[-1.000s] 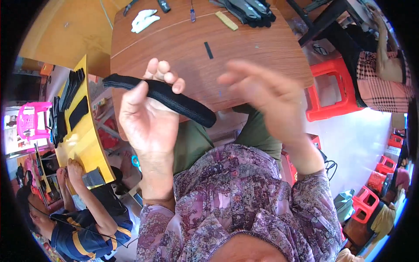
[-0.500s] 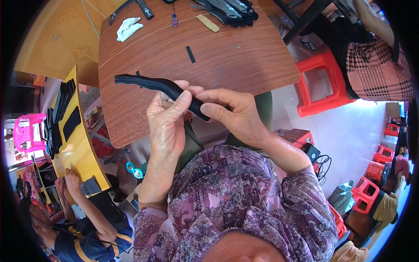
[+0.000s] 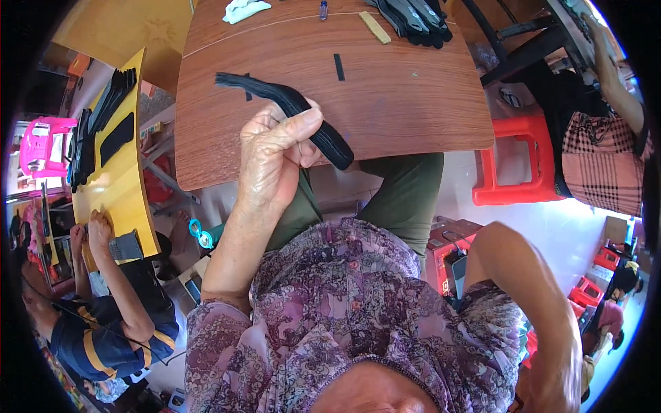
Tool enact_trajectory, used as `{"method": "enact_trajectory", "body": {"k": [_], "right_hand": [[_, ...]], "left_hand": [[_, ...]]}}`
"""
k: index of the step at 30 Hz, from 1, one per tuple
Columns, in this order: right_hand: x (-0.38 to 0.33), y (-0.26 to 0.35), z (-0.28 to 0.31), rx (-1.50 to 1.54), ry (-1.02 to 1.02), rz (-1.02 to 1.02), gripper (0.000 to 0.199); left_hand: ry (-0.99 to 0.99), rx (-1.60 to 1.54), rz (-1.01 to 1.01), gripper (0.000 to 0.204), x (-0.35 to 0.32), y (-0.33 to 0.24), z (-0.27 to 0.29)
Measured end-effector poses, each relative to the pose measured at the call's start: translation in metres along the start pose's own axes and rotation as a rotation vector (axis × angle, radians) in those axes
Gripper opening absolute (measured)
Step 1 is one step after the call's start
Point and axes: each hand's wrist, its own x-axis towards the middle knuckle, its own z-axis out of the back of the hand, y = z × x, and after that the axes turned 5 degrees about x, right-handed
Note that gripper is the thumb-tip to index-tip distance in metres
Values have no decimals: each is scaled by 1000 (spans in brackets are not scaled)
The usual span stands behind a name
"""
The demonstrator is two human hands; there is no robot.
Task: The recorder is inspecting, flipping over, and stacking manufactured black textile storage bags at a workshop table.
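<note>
My left hand (image 3: 272, 155) is raised over the near edge of the brown table and closed round a bundle of black strips (image 3: 334, 146). Its thumb lies across the top of the bundle. One end droops past my thumb toward my lap, while the frayed far end sticks out to the left above the tabletop. My right forearm (image 3: 544, 303) bends down at the right side of my body; the hand itself is outside the picture. On the table lie a short black strip (image 3: 339, 67) and another black piece (image 3: 248, 88), partly under the bundle.
At the table's (image 3: 427, 103) far side are a white cloth (image 3: 244, 8), a screwdriver (image 3: 323, 9), a tan block (image 3: 375, 27) and a pile of dark straps (image 3: 413, 20). A red stool (image 3: 485, 182) stands at right. Another person works at a yellow table (image 3: 131, 175) at left.
My right hand has let go of the bundle and moved down to the right, out of view. My left hand still holds the bundle, now farther up and right in the picture; the view has shifted.
</note>
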Motion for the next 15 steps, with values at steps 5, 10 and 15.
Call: {"method": "enact_trajectory", "body": {"k": [5, 10, 15], "right_hand": [[-119, -157, 45, 156, -55, 173, 9], [-125, -170, 22, 134, -80, 225, 9], [-158, -247, -11, 138, -119, 287, 9]], "left_hand": [[-154, 287, 41, 18, -13, 0, -52], [-85, 295, 51, 17, -22, -7, -74], [-100, 254, 59, 15, -16, -10, -82]]}}
